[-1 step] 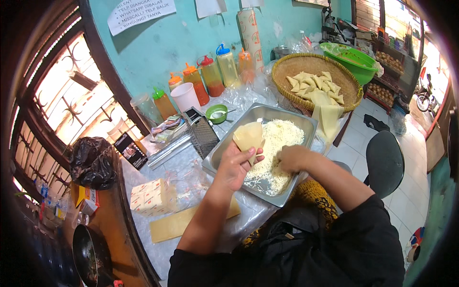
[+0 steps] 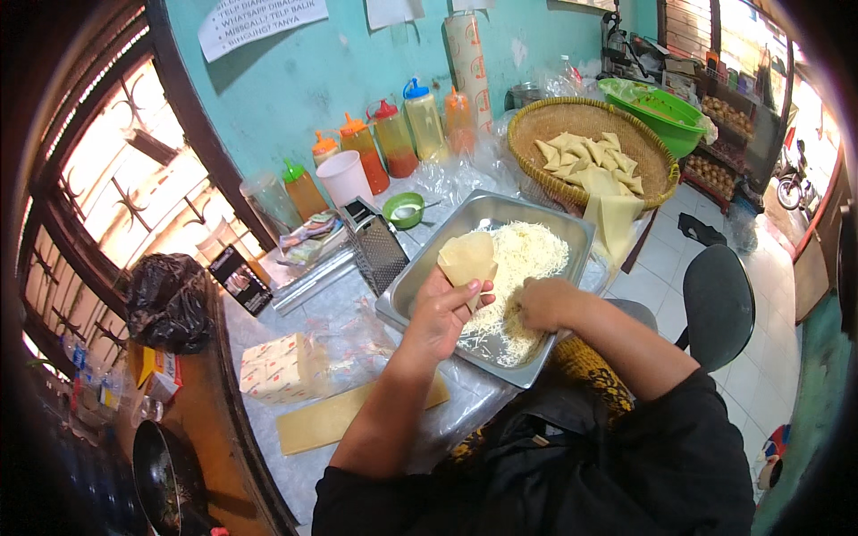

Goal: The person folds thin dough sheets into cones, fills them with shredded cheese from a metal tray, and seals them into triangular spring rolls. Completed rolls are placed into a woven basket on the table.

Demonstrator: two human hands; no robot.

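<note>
My left hand (image 2: 438, 313) holds a pale pastry wrapper (image 2: 466, 257), folded into a cone, between thumb and fingers above the steel tray's left side. Shredded cheese (image 2: 538, 250) is heaped in the tray (image 2: 407, 297). Down in the cheese, my right hand (image 2: 547, 305) has its fingers curled together on some shreds; the fingertips are partly hidden. A metal box grater (image 2: 380, 255) stands beside the tray's far left corner. Left of my left forearm lies a flat stack of wrapper strips (image 2: 326, 420).
A woven basket (image 2: 529, 138) carries folded pastry triangles (image 2: 585, 161), with loose wrapper sheets (image 2: 617, 228) draped over its near rim. Squeeze bottles (image 2: 393, 143) line the wall behind a small green bowl (image 2: 404, 210). A paper-wrapped block (image 2: 277, 368) sits at left; a black chair (image 2: 719, 308) stands right.
The view has shifted very slightly. Both hands keep nearly the same place, the left still on the wrapper cone and the right still in the cheese.
</note>
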